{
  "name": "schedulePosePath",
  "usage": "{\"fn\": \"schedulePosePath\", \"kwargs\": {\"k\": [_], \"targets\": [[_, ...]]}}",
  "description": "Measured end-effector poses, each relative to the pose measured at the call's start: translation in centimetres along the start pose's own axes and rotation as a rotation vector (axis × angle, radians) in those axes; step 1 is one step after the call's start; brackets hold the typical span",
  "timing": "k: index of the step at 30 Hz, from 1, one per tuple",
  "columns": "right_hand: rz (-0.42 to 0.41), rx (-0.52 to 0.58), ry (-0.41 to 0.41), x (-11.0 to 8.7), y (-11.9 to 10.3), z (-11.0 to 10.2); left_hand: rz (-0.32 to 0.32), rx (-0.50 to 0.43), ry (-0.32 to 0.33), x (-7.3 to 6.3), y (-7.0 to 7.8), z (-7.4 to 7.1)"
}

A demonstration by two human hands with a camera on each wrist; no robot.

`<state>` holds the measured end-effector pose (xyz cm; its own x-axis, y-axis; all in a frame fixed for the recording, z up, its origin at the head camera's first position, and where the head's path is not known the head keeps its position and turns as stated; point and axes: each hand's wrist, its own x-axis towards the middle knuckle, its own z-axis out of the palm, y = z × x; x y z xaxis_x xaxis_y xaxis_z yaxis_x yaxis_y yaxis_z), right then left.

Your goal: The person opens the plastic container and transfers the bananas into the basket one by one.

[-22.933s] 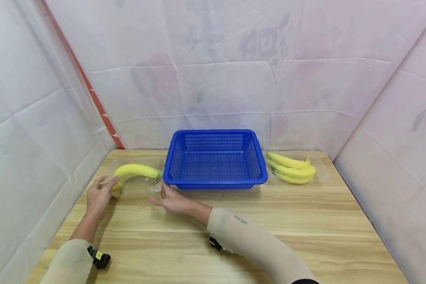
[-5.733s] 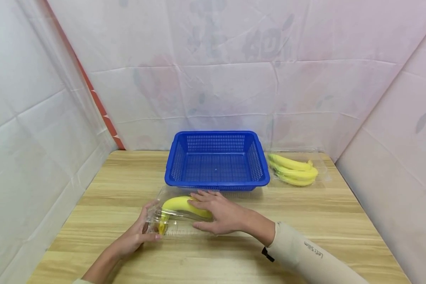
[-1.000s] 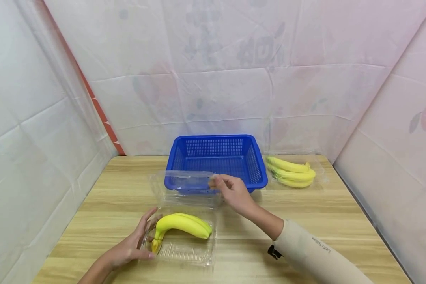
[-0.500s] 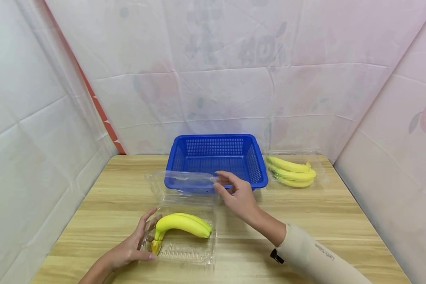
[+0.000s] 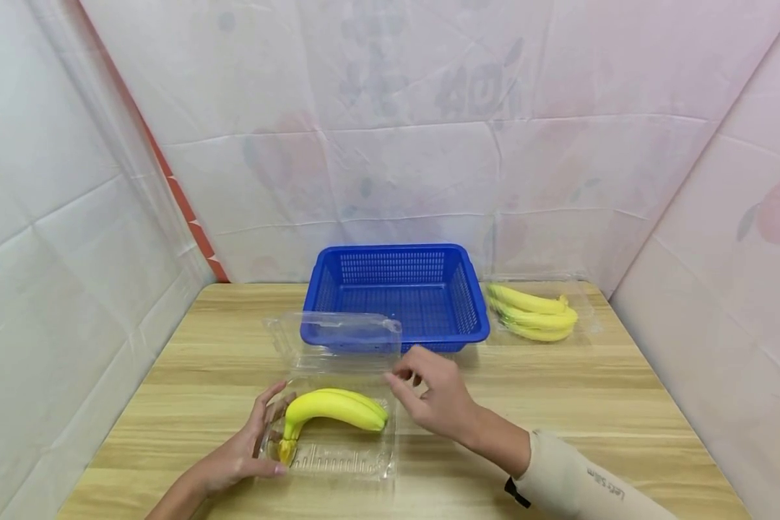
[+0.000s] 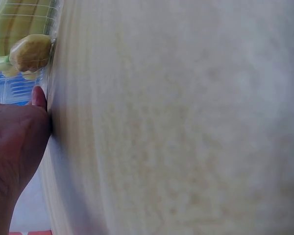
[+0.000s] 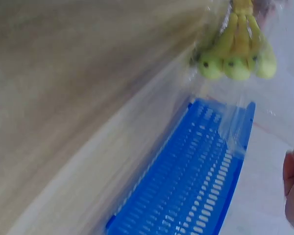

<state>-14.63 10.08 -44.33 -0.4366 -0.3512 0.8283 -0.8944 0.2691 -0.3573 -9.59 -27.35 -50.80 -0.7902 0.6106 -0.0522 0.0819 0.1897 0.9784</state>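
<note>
A clear plastic clamshell box (image 5: 341, 466) lies in front of the basket, its lid (image 5: 328, 357) tipped back and overlapping the basket's front rim. Inside sits a small bunch of yellow bananas (image 5: 334, 410), stem toward my left hand; their tips (image 7: 237, 68) face the right wrist view. My left hand (image 5: 237, 449) holds the box's left side, thumb at the near corner and fingers along the far side. In the left wrist view, part of that hand (image 6: 14, 142) is cut off by the edge. My right hand (image 5: 438, 393), fingers loosely curled, hovers beside the box's right hinge corner, holding nothing.
The blue mesh basket (image 5: 312, 310), with nothing in it, stands at the back middle of the wooden table (image 5: 526, 440). Right of it is another clear box with bananas (image 5: 536, 314). White sheeting (image 5: 403, 166) walls the back and both sides.
The box was at the table's left, then came before the basket, closed under my right hand, and now its lid is open. My right hand let go of the lid and dropped toward the hinge.
</note>
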Motion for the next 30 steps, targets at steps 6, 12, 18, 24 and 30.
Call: {"fn": "schedulePosePath", "kwargs": {"k": [6, 12, 18, 24, 30], "targets": [[-0.092, -0.127, -0.247, 0.2, -1.2, 1.5, -0.013, 0.053, 0.019, 0.0, 0.4, 0.1], [0.162, -0.295, -0.648, 0.9, -2.1, 2.8, 0.009, 0.033, 0.012, 0.0, 0.3, 0.2], [0.254, -0.325, -0.826, 1.0, -1.8, 4.0, 0.041, 0.013, 0.01, 0.1, 0.0, 0.4], [0.311, -0.283, -0.894, 0.9, -1.6, 4.6, 0.033, 0.026, 0.023, 0.2, -0.1, 0.5], [0.337, -0.288, -0.916, 1.1, -1.6, 5.0, 0.058, 0.022, 0.021, 0.2, -0.1, 0.5]]}}
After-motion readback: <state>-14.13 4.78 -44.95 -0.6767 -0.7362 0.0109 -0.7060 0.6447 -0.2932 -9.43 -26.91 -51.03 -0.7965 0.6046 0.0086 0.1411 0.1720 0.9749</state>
